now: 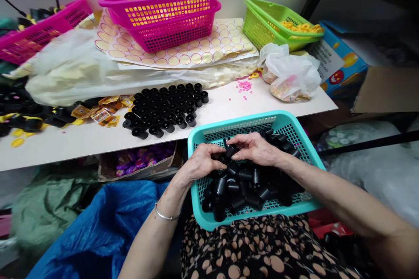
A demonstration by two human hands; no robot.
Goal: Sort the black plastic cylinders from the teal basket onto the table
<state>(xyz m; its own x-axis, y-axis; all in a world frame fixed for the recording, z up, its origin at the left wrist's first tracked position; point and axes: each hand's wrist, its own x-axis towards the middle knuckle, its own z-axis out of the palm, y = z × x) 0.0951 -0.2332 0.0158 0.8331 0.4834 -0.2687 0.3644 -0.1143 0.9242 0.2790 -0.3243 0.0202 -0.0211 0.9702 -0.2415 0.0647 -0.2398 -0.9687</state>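
Note:
A turquoise plastic basket (196, 200) rests at my lap, holding a heap of small black plastic cylinders (244, 187). My left hand (207, 160) reaches over its left side with thumb and fingers closed around a black cylinder; the fingertips partly hide it. My right hand (253, 148) comes in from the right, thumb and fingers pinched on a black cylinder (230, 151) close to the left fingertips. Whether both hands touch the same piece I cannot tell. On the white table beyond, many similar black cylinders (166, 111) stand upright in close rows.
Pink baskets (176, 19) and green baskets (262, 26) with yellow pieces stand at the back. A white plastic bag (294, 72) and pink beads (244, 86) lie on the table (225, 109). Orange packets (101, 113) are left of the rows. Below is a box of purple items (140, 161).

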